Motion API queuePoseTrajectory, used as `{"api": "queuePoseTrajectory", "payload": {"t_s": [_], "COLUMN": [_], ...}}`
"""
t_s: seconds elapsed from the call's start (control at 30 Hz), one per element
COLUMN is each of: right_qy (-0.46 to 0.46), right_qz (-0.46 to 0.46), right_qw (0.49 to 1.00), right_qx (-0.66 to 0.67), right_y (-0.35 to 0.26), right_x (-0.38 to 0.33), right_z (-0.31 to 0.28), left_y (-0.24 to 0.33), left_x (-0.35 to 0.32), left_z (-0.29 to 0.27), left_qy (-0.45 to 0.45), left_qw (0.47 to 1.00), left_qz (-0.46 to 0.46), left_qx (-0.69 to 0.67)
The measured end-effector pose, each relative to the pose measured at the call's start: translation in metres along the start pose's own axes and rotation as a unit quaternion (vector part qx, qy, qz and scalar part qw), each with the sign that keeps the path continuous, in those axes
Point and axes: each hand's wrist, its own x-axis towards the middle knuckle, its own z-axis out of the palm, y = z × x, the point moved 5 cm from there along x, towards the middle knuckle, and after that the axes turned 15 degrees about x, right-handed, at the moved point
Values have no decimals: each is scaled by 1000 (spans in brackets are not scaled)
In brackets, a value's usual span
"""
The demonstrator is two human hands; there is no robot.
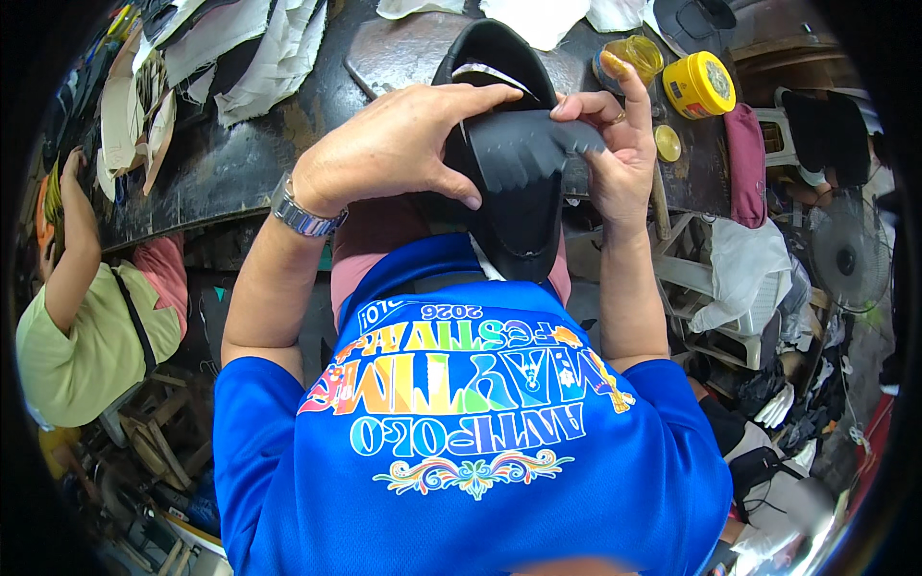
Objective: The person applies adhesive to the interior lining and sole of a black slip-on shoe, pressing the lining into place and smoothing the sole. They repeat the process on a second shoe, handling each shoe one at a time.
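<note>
A black shoe upper (519,226) lies over my lap at the table's near edge, its rounded opening pointing away from me and showing a whitish lining. Across its middle stretches a smooth black flap (514,144) with a notched, wavy edge; whether it is joined to the upper I cannot tell. My left hand (389,144) wraps the upper's left side, thumb low and index finger stretched along the rim of the opening. At the flap's right end, my right hand (619,158) pinches the black material between thumb and fingers, with another finger raised.
On the dark table (259,158), a flat slab (399,53) sits behind the shoe. A yellow tub (699,84), an amber jar (634,60) and a round yellow lid (667,143) stand rightward. White sheets (279,62) lie far left. Another person (96,317) works at left; a fan (847,259) is at right.
</note>
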Motion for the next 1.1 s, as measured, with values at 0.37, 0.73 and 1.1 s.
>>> {"api": "queuePoseTrajectory", "payload": {"t_s": [0.37,0.73,1.1], "right_qy": [71,-17,-99], "right_qz": [-137,-87,2], "right_qw": [960,682,596], "right_qx": [-234,-726,-797], "right_y": [-40,-67,-34], "right_x": [31,97,106], "right_z": [-32,-126,-115], "left_y": [3,9,-7], "left_x": [9,26,32], "left_z": [1,1,1], "left_qy": [31,2,-139], "left_qw": [977,978,958], "left_qz": [-126,48,-205], "left_qx": [172,202,-146]}}
